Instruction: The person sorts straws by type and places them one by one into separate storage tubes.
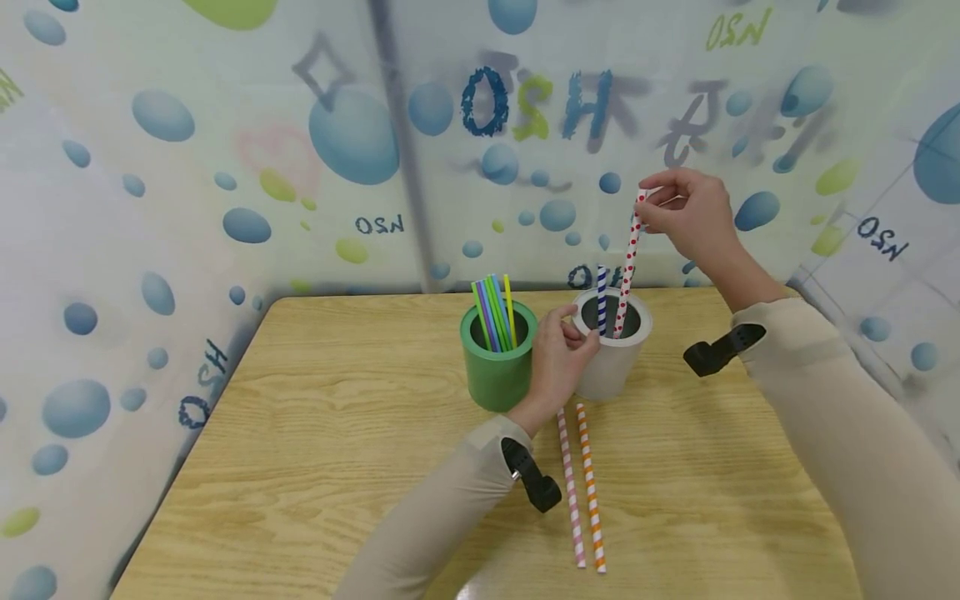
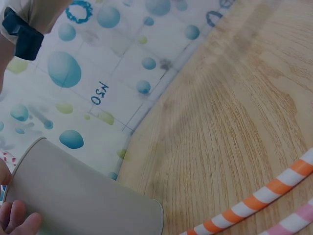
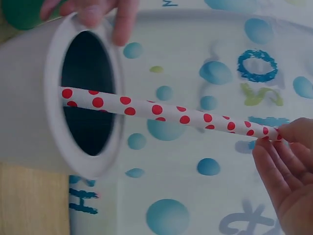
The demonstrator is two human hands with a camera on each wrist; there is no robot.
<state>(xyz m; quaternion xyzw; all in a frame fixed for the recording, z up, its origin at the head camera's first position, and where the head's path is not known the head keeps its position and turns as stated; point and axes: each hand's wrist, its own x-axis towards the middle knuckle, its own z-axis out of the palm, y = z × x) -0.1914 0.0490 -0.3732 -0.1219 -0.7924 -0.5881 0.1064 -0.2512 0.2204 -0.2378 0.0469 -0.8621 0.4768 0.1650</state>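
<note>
My right hand (image 1: 693,212) pinches the top end of a white paper straw with red dots (image 1: 631,254). The straw's lower end is inside a light grey cup (image 1: 606,375), seen also in the right wrist view. A blue-and-white striped paper straw (image 1: 602,292) stands in that cup too. With my left hand (image 1: 555,362) I hold the cup at its left side, fingers by the rim; the left wrist view shows fingertips (image 2: 28,224) against its wall. On the table in front of the cup lie an orange-striped straw (image 1: 590,483) and a pink-striped straw (image 1: 570,492), side by side.
Left of my left hand stands a green cup (image 1: 491,379) with several thin coloured straws (image 1: 493,312) in it. Both cups are near the back edge of the wooden table (image 1: 322,433). A curtain (image 1: 262,208) printed with blue and green drops hangs behind.
</note>
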